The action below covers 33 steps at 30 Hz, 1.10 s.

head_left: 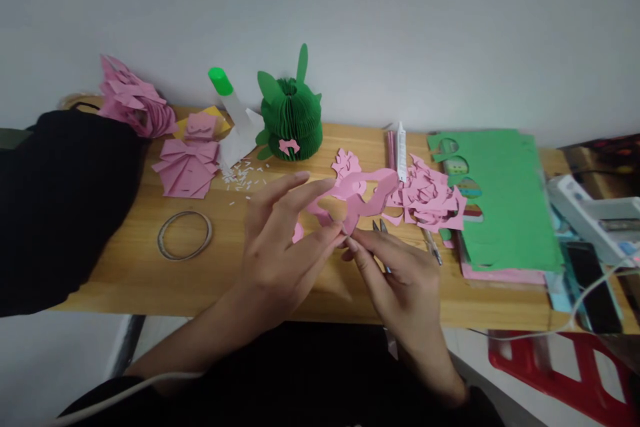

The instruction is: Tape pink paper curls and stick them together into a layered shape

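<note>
Both hands meet above the front middle of the wooden table. Between them is a wavy-edged strip of pink paper (373, 202), raised off the wood. The thumb and fingertips of my left hand (280, 247) pinch its lower end, the other fingers stretched above. My right hand (400, 280) pinches the same end, fingertips touching the left ones. Just behind lies a pink paper flower cutout (346, 165). Scissors (381, 227) lie partly hidden behind my right hand. Farther back stands a green pleated paper ball (293, 120) with leaf shapes and a small pink cutout (289, 147).
To the right are pink scraps (433, 197), a white tube (401, 152), green sheets (515, 200) and a phone (593, 287). Leftward lie a tape ring (185, 235), folded pink paper (187, 167), white bits (243, 175), a green-capped glue bottle (227, 93) and black cloth (65, 213).
</note>
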{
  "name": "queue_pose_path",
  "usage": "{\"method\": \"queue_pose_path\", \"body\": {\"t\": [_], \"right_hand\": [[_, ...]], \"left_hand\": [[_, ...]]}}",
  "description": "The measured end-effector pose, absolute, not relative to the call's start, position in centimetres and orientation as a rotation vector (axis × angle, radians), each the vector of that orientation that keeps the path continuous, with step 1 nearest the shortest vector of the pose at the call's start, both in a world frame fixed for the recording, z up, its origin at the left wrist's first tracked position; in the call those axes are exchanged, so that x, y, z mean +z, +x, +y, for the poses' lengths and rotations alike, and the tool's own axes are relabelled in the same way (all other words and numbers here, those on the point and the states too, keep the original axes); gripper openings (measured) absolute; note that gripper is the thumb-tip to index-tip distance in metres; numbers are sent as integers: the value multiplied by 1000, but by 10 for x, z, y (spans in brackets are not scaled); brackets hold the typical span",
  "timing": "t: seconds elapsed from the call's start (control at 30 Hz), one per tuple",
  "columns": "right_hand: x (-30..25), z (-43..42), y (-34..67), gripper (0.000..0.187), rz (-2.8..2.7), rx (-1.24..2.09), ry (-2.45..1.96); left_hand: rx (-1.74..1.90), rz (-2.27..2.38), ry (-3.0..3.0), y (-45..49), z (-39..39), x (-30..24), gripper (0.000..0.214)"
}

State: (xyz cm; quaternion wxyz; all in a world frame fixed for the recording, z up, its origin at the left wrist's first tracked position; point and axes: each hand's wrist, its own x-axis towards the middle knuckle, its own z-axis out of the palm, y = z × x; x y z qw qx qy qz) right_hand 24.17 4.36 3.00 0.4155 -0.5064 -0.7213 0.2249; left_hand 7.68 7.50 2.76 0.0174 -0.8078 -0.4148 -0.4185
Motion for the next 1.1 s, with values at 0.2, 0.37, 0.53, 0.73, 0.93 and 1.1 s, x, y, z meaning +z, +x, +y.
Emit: {"method": "queue_pose_path", "body": {"t": [0.2, 0.37, 0.53, 0.73, 0.93, 1.1], "right_hand": [[32, 42, 243, 13, -1866, 494, -1270], [34, 40, 244, 12, -1840, 535, -1296], [32, 39, 244, 13, -1839, 547, -1298], [32, 39, 243, 13, -1850, 537, -1315], [34, 39, 244, 13, -1837, 557, -1319], [35, 38, 244, 15, -1837, 540, -1327]], "left_hand": [[-1288, -1243, -2522, 78, 73, 30, 5], [-1256, -1247, -2540, 77, 73, 30, 5], [-1246, -1220, -2549, 75, 75, 29, 6], [-1257, -1236, -2555, 76, 74, 30, 7], [-1240, -1219, -2563, 73, 75, 29, 8], [-1219, -1205, -2549, 73, 75, 30, 7]]}}
